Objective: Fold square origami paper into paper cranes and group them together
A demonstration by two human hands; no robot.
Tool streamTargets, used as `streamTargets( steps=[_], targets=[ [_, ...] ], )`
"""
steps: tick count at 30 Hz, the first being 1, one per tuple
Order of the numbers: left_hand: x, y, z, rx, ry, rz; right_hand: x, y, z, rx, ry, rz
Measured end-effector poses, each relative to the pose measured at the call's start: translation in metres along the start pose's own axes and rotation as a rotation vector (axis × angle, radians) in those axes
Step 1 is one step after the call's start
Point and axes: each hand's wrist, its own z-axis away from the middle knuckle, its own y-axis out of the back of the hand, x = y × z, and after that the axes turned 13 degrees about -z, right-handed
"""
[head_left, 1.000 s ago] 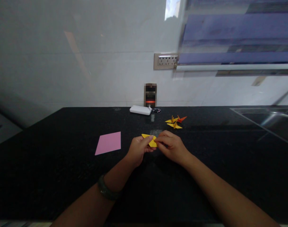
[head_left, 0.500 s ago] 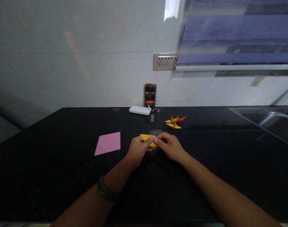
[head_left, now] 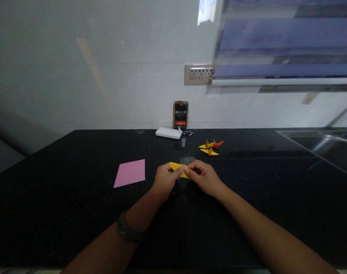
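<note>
A partly folded yellow paper [head_left: 177, 168] lies on the black counter [head_left: 62, 179] between my two hands. My left hand [head_left: 164, 182] pinches its left part with thumb and forefinger. My right hand [head_left: 205, 177] pinches its right end, fingertips meeting the left hand's. Much of the paper is hidden under my fingers. A dark band sits on my left wrist [head_left: 127, 228].
A pink paper sheet [head_left: 130, 173] lies flat to the left of my hands. Folded yellow and orange paper cranes [head_left: 211, 147] sit behind my right hand. A white box [head_left: 169, 133] and a small dark item [head_left: 180, 114] stand by the wall. A steel sink [head_left: 321, 146] is at the right.
My right hand's fingers shifted slightly along the yellow paper, and the paper now lies a bit flatter. Nothing else moved.
</note>
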Motion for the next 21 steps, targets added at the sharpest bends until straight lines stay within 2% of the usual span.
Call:
streamTargets(
  steps=[6,11,13,16,21],
  targets=[
    [-0.0016,-0.0012,0.0002,-0.011,-0.002,0.043,-0.0045,-0.0009,0.0008,-0.026,0.024,0.005],
    [0.0001,-0.0037,0.0017,-0.097,0.096,0.215,-0.0087,0.0002,0.0014,-0.069,0.028,-0.058],
    [0.0014,-0.004,0.0017,-0.085,0.11,0.248,-0.0085,0.0006,0.0014,-0.071,0.011,-0.094],
    [0.0017,-0.0034,0.001,-0.046,0.081,0.199,-0.0057,-0.0002,0.0011,-0.056,-0.054,-0.126],
    [-0.0023,-0.0022,0.0001,0.0,-0.022,-0.064,-0.0029,-0.0028,0.0009,-0.01,-0.112,-0.093]
  ],
)
